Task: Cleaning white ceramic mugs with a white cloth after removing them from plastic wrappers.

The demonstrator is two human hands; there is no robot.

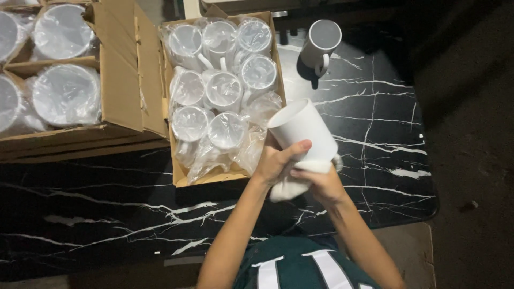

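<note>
a person stands at a black marble-patterned table with white veins [375,107], seen from above, both bare forearms reaching forward from a dark green top with white lettering [300,267]

the left hand [276,160] is wrapped around the lower part of a plain white ceramic mug [302,128], thumb lying across its side and fingers curled closed on it. the mug is held in the air, tilted so that its open mouth faces up and to the left, just beside the right edge of an open brown cardboard box [179,174]

the right hand [321,182] sits under the base of the mug, fingers closed on a white folded cloth [289,187] that is pressed against the bottom of the mug; part of the cloth hangs down below both hands

the cardboard box holds about nine white mugs wrapped in clear plastic bags [222,88], standing mouth up in rows, with loose crumpled plastic at its near right corner

a second bare white mug with a handle [320,45] stands alone on the table beyond the box, well apart from the hands

to the left, more open cardboard cartons [120,80] hold larger plastic-wrapped white mugs [67,93], only partly in view

the floor on the right is dark and hard to make out
</note>
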